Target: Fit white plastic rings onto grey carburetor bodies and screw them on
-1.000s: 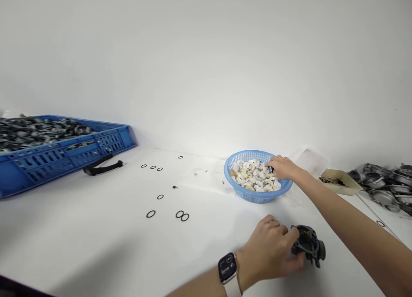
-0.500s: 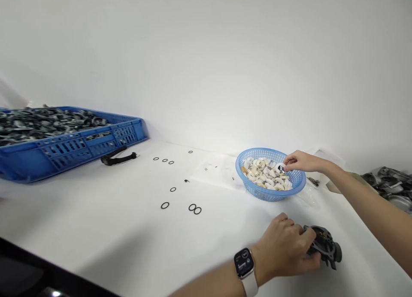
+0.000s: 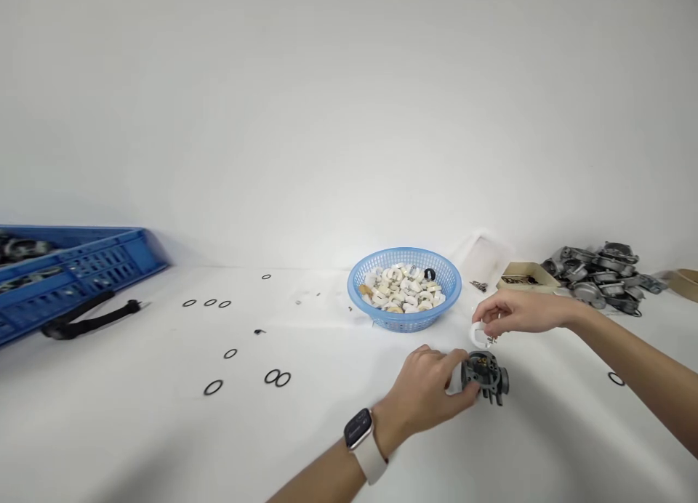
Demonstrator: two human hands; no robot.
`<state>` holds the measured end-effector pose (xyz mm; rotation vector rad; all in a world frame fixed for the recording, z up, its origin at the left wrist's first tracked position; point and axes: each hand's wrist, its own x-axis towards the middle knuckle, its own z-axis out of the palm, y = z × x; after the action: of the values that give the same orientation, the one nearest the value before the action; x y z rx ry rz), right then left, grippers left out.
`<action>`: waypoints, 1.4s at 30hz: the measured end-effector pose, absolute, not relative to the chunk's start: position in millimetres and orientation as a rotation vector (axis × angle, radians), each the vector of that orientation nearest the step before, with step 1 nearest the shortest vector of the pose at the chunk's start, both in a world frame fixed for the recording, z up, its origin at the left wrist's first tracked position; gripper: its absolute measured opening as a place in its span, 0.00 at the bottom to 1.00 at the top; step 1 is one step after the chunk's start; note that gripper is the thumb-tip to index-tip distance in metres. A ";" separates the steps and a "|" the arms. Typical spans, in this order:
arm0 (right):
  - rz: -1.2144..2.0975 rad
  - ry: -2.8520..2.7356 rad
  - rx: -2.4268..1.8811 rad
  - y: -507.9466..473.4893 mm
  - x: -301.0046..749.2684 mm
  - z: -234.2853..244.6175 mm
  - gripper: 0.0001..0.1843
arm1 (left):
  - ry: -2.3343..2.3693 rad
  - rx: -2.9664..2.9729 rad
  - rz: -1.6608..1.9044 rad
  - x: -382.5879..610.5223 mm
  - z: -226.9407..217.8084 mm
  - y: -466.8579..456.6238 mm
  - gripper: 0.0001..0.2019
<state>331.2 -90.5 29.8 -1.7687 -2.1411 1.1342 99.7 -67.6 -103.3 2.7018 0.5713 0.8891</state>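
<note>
My left hand (image 3: 433, 388), with a watch (image 3: 358, 429) on its wrist, grips a dark grey carburetor body (image 3: 484, 376) between thumb and fingers, its open hollow side facing up. Just above it, my right hand (image 3: 507, 315) pinches a white carburetor float (image 3: 480, 336) with a small metal tab. The float and the carburetor body appear close together; whether they touch I cannot tell. Behind my hands, a blue plastic basket (image 3: 406, 325) is filled with similar white floats (image 3: 400, 288) and one black round piece (image 3: 430, 274).
On the left stands a blue crate (image 3: 109, 263) of metal parts, a black strap-like item (image 3: 92, 321) before it. Several black rubber rings (image 3: 214, 387) lie on the white table. At right are a small box (image 3: 526, 274) of thin parts, piled carburetor bodies (image 3: 600, 278) and a tape roll (image 3: 684, 281).
My right hand has lifted a white float out of the basket and brought it over the carburetor body. The view has turned to the right; my left hand still grips the carburetor body.
</note>
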 end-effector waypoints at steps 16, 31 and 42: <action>0.831 -2.011 -1.606 -68.9 328.2 11.1 0.19 | 0.702 2.666 0.619 102.2 -104.6 -70.7 0.18; 0.056 -2.443 -2.205 71.8 278.7 -11.7 0.15 | 0.716 2.875 0.441 101.0 -94.9 -73.0 0.21; 0.097 -2.690 -2.367 69.3 267.9 -6.9 0.15 | 0.697 2.900 0.456 103.0 -100.6 -71.8 0.25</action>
<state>267.9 69.3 -6.9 -2.3670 -2.6898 0.0967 103.0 -71.8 -100.6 2.8999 0.6968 0.4557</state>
